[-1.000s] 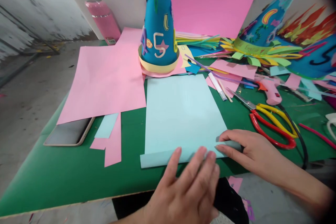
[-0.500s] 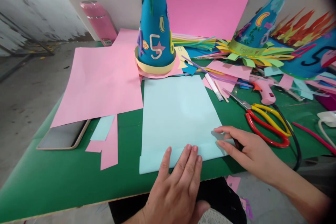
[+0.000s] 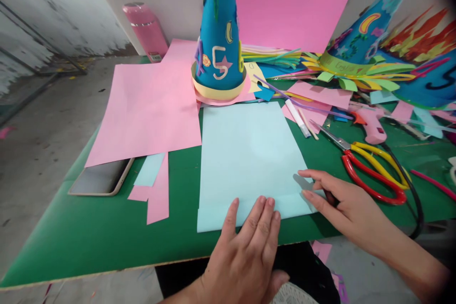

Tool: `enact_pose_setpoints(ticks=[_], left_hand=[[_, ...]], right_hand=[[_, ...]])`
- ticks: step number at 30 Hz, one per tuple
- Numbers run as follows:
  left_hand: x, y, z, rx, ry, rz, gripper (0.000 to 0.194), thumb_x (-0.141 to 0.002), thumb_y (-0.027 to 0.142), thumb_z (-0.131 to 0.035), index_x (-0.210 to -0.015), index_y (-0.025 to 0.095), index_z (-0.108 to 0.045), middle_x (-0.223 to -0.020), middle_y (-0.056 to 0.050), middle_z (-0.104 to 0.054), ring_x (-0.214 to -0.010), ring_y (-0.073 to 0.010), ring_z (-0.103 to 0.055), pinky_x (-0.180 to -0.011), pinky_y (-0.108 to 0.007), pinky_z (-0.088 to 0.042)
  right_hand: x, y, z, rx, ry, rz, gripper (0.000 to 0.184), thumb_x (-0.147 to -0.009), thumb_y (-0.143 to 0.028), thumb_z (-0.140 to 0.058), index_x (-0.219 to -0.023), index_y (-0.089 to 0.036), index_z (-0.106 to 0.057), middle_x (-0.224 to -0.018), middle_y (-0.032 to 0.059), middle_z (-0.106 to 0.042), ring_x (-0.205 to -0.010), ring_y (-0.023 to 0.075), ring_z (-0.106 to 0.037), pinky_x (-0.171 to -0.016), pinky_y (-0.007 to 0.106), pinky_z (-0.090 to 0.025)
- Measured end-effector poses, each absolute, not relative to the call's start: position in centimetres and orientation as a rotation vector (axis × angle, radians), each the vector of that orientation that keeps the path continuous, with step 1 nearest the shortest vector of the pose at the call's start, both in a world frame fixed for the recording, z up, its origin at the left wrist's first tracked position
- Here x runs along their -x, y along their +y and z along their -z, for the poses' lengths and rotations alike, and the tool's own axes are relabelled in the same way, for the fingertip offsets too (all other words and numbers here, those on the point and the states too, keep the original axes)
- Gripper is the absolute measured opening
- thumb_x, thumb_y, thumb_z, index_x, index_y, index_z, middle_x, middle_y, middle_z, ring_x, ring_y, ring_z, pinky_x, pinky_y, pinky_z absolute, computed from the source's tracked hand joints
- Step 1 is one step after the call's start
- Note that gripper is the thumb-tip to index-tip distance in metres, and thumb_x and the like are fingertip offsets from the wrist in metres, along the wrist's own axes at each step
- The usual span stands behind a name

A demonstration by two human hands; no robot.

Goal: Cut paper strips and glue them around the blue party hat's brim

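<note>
Flattened since earlier, the paper fold ran crosswise beneath the left hand, fingers flat and gripping nothing, the right hand's gaping, seemingly empty, at its end.

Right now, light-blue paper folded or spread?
Partly folded: the light-blue paper has a narrow flap along its near edge, under the left hand; the rest lies spread.
</note>
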State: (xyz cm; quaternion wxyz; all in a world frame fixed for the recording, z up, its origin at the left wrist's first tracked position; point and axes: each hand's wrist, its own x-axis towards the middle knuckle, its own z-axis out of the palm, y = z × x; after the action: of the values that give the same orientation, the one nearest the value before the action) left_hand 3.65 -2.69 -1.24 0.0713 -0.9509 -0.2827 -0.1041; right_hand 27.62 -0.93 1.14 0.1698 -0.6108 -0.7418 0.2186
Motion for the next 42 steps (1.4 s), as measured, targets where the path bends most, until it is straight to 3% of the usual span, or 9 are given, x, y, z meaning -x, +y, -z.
enact_pose_setpoints(ticks=[10,14,19,23,26,32,37,42], left_hand=[[-3.6,-2.5,1.4,2.871,-0.84,0.374,0.061,-0.088,0.052,-0.036,-0.127,0.007,-0.051,-0.139,-0.017,-0.042,-0.136,-0.0323,-0.022,-0.11,-0.054,-0.002],[-3.6,-2.5,1.7,2.855,-0.844,0.415,0.06,-0.088,0.052,-0.037,-0.126,0.008,-0.052,-0.138,-0.015,-0.044,-0.136,-0.0315,-0.021,-0.11,-0.055,-0.001],[-3.7,-2.4,1.7,2.84,-0.864,0.435,0.059,-0.086,0.053,-0.041,-0.124,0.01,-0.054,-0.137,-0.013,-0.046,-0.137,-0.0297,-0.019,-0.112,-0.052,-0.001],[-3.7,-2.5,1.6,2.855,-0.869,0.452,0.059,-0.086,0.051,-0.043,-0.125,0.009,-0.054,-0.136,-0.013,-0.047,-0.137,-0.0292,-0.02,-0.112,-0.051,-0.001],[-3.7,-2.6,1.3,2.883,-0.904,0.366,0.06,-0.085,0.052,-0.044,-0.125,0.009,-0.053,-0.139,-0.012,-0.044,-0.137,-0.0283,-0.021,-0.112,-0.049,-0.001],[-3.7,-2.6,1.0,2.885,-0.876,0.334,0.058,-0.084,0.046,-0.044,-0.127,0.008,-0.052,-0.141,-0.014,-0.041,-0.136,-0.0296,-0.02,-0.111,-0.051,-0.002],[-3.6,-2.6,1.1,2.904,-0.873,0.292,0.061,-0.084,0.048,-0.044,-0.128,0.007,-0.051,-0.14,-0.015,-0.041,-0.135,-0.0298,-0.024,-0.111,-0.048,-0.003],[-3.4,-2.7,1.1,2.901,-0.865,0.276,0.063,-0.084,0.049,-0.044,-0.129,0.006,-0.049,-0.141,-0.015,-0.04,-0.136,-0.0301,-0.021,-0.111,-0.05,-0.001]], right_hand=[[-27.4,-0.9,-1.4,1.738,-2.112,-0.588,0.035,-0.091,-0.038,-0.042,-0.119,-0.02,-0.052,-0.074,0.0006,-0.062,-0.06,0.0135,-0.059,-0.051,0.024,-0.046],[-27.7,-1.2,-1.1,1.756,-2.119,-0.53,0.037,-0.092,-0.036,-0.041,-0.123,-0.017,-0.048,-0.079,0.0028,-0.061,-0.071,0.0158,-0.06,-0.061,0.027,-0.049],[-27.5,-3.5,-0.5,1.606,-2.047,0.025,0.044,-0.084,-0.026,-0.053,-0.127,-0.019,-0.047,-0.108,0.0119,-0.058,-0.102,0.027,-0.054,-0.088,0.043,-0.042],[-25.4,-5.9,-0.6,1.295,-2.255,0.104,0.053,-0.077,-0.017,-0.055,-0.129,-0.024,-0.048,-0.104,0.0056,-0.068,-0.106,0.024,-0.056,-0.089,0.037,-0.039],[-23.6,-6.3,-0.5,1.226,-2.426,0.12,0.055,-0.08,-0.022,-0.052,-0.134,-0.016,-0.043,-0.113,0.0074,-0.067,-0.114,0.0223,-0.053,-0.091,0.034,-0.038],[-22.5,-6.2,0.8,1.203,-2.491,0.187,0.066,-0.08,-0.028,-0.051,-0.137,0.0,-0.032,-0.122,0.0163,-0.06,-0.123,0.0285,-0.046,-0.097,0.042,-0.032],[-22.6,-6.5,1.2,1.202,-2.509,0.193,0.059,-0.08,-0.028,-0.052,-0.13,0.001,-0.041,-0.122,0.0172,-0.059,-0.125,0.0294,-0.043,-0.096,0.043,-0.031],[-22.7,-6.4,1.0,1.227,-2.531,0.223,0.047,-0.08,-0.03,-0.053,-0.119,-0.004,-0.054,-0.126,0.0146,-0.057,-0.134,0.0282,-0.029,-0.103,0.043,-0.022]])
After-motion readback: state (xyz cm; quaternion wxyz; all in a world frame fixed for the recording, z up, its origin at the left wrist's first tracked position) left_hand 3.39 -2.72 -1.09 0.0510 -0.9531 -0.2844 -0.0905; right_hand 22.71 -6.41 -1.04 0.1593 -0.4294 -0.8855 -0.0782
